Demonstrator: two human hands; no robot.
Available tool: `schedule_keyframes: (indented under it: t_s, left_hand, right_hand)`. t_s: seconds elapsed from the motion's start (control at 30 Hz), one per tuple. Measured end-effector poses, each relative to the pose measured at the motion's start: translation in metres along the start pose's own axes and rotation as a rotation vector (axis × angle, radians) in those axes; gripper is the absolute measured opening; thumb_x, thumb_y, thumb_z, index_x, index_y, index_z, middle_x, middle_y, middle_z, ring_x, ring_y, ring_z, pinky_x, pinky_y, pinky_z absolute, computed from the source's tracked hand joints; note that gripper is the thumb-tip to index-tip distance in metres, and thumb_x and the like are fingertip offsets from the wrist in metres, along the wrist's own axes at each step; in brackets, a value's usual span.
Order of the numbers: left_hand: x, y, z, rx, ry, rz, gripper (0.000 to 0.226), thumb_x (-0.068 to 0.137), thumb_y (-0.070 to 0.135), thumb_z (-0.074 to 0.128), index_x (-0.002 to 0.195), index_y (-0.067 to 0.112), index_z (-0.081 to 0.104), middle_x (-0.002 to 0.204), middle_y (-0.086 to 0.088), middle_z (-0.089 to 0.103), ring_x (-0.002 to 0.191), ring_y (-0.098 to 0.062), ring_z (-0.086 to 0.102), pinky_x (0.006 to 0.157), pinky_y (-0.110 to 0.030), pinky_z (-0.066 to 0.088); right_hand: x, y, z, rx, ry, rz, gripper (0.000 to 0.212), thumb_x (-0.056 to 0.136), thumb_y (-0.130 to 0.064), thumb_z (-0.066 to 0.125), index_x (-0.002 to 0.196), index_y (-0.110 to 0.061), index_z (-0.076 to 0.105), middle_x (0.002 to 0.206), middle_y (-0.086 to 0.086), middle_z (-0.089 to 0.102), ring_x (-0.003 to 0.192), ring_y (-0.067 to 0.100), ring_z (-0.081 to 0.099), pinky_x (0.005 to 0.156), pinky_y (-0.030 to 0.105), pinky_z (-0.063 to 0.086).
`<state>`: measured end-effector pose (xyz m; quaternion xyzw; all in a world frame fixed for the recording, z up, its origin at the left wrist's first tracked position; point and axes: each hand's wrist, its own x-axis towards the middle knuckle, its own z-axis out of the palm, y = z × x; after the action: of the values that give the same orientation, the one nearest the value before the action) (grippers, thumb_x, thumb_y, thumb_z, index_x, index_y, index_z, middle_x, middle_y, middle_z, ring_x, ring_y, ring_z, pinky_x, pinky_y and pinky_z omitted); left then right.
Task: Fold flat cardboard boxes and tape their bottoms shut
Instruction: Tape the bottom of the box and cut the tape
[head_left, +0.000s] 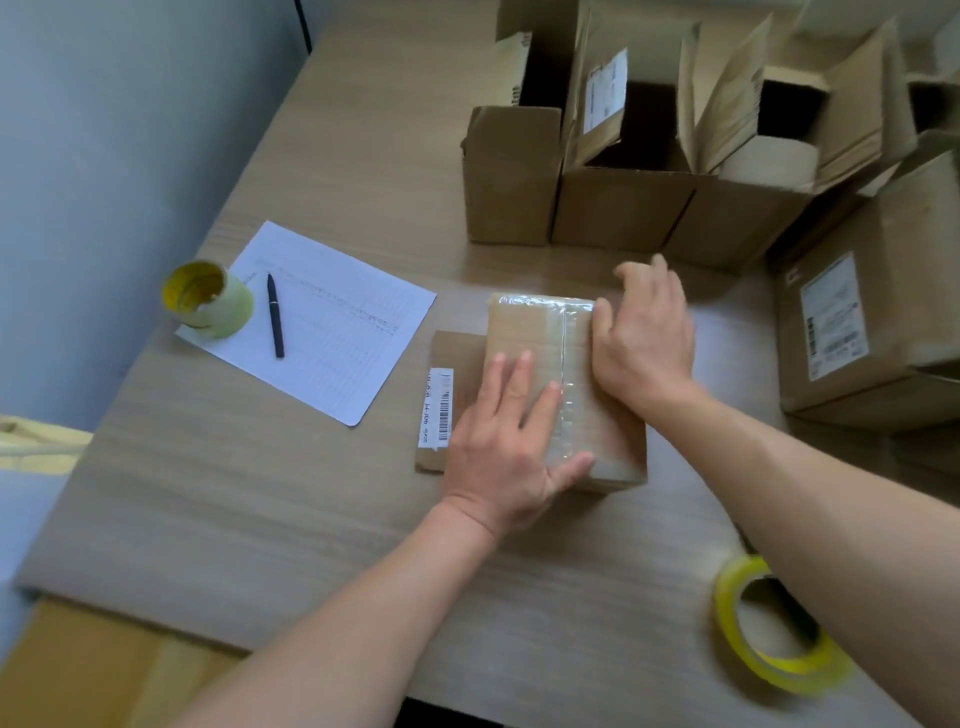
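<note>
A small brown cardboard box (524, 332) stands bottom-up on the wooden table (260, 493), with clear tape along the seam of its closed flaps. A white barcode label (437, 408) is on its left side. My left hand (511, 447) lies flat on the taped face, fingers spread, with the thumb at the near edge. My right hand (644, 338) presses on the right side and far corner of the box. A roll of clear tape with a yellow core (774, 629) lies on the table at the near right, beside my right forearm.
Several folded open boxes (623, 171) stand in a row at the back. A bigger labelled box (872, 338) sits at the right. A paper sheet (322, 322) with a black pen (275, 314) and a yellow-green tape roll (208, 299) lies to the left.
</note>
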<state>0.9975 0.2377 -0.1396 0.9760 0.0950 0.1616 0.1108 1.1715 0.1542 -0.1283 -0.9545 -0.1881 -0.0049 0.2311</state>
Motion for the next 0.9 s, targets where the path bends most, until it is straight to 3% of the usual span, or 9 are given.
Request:
schedule_keyframes:
  t_s: [0.03,0.1,0.2,0.3,0.33,0.5,0.73,0.8,0.9]
  left_hand:
    - [-0.001,-0.001,0.002,-0.042,0.046,-0.003,0.064,0.090,0.063,0.046,0.119,0.011,0.069,0.142,-0.017,0.052,0.135,-0.038,0.044,0.096,-0.042,0.051]
    - [-0.006,-0.008,0.007,-0.116,0.113,0.017,0.058,0.093,0.056,0.047,0.116,0.008,0.071,0.140,-0.016,0.054,0.135,-0.036,0.044,0.104,-0.042,0.046]
    - [-0.012,-0.014,0.014,-0.278,0.188,-0.045,0.062,0.092,0.056,0.050,0.113,0.002,0.069,0.138,-0.018,0.054,0.136,-0.035,0.043,0.108,-0.044,0.042]
    - [-0.016,-0.008,0.017,-0.428,0.217,-0.181,0.075,0.086,0.062,0.056,0.118,-0.005,0.065,0.141,-0.024,0.048,0.135,-0.035,0.044,0.109,-0.046,0.041]
    - [-0.016,-0.010,0.016,-0.420,0.211,-0.155,0.078,0.082,0.062,0.061,0.120,-0.006,0.063,0.142,-0.027,0.046,0.133,-0.036,0.046,0.106,-0.047,0.044]
    - [-0.006,-0.052,-0.001,-0.215,-0.036,0.331,0.074,0.081,0.052,0.064,0.126,-0.006,0.060,0.139,-0.038,0.039,0.122,-0.054,0.049,0.089,-0.057,0.052]
    - [-0.003,-0.069,-0.021,-0.328,-0.213,0.359,0.062,0.095,0.044,0.046,0.136,-0.003,0.052,0.149,-0.030,0.030,0.130,-0.050,0.045,0.096,-0.057,0.049]
    - [-0.008,-0.077,-0.022,-0.361,-0.228,0.288,0.067,0.096,0.048,0.036,0.146,0.003,0.036,0.156,-0.019,0.021,0.134,-0.039,0.045,0.093,-0.049,0.052]
    - [-0.022,-0.062,-0.013,-0.509,-0.279,-0.133,0.074,0.094,0.062,0.037,0.150,0.027,0.004,0.161,0.006,0.005,0.145,-0.015,0.028,0.110,-0.035,0.038]
  right_hand:
    - [-0.002,-0.002,0.000,-0.103,0.002,-0.211,0.040,0.095,-0.041,0.043,0.130,-0.023,0.044,0.150,0.011,0.040,0.138,0.033,0.035,0.101,0.048,0.034]
    - [-0.001,-0.009,0.001,-0.198,-0.105,-0.446,0.046,0.094,-0.054,0.037,0.132,-0.030,0.044,0.143,0.007,0.048,0.131,0.033,0.044,0.097,0.049,0.035]
    - [0.009,-0.017,0.008,-0.300,-0.167,-0.366,0.050,0.090,-0.067,0.025,0.115,-0.032,0.052,0.111,0.005,0.061,0.103,0.033,0.054,0.084,0.045,0.035]
    - [0.017,-0.021,0.016,-0.352,-0.123,-0.283,0.058,0.091,-0.067,0.018,0.099,-0.026,0.058,0.100,0.009,0.062,0.096,0.035,0.056,0.078,0.044,0.035]
    - [0.018,-0.023,0.017,-0.356,-0.109,-0.276,0.059,0.092,-0.067,0.018,0.097,-0.024,0.058,0.099,0.010,0.062,0.095,0.036,0.056,0.077,0.045,0.035]
    - [0.018,-0.024,0.019,-0.370,-0.111,-0.286,0.053,0.095,-0.062,0.019,0.093,-0.023,0.055,0.098,0.008,0.063,0.095,0.036,0.057,0.073,0.043,0.031]
    - [0.019,-0.024,0.014,-0.337,-0.121,-0.349,0.040,0.101,-0.050,0.021,0.091,-0.023,0.050,0.099,0.006,0.066,0.094,0.036,0.058,0.073,0.043,0.032]
    - [0.019,-0.025,0.012,-0.326,-0.140,-0.324,0.042,0.101,-0.050,0.020,0.092,-0.023,0.051,0.103,0.006,0.067,0.097,0.035,0.058,0.076,0.044,0.033]
    - [0.020,-0.024,0.012,-0.310,-0.144,-0.277,0.042,0.101,-0.049,0.019,0.091,-0.024,0.052,0.103,0.004,0.067,0.098,0.034,0.057,0.078,0.044,0.033]
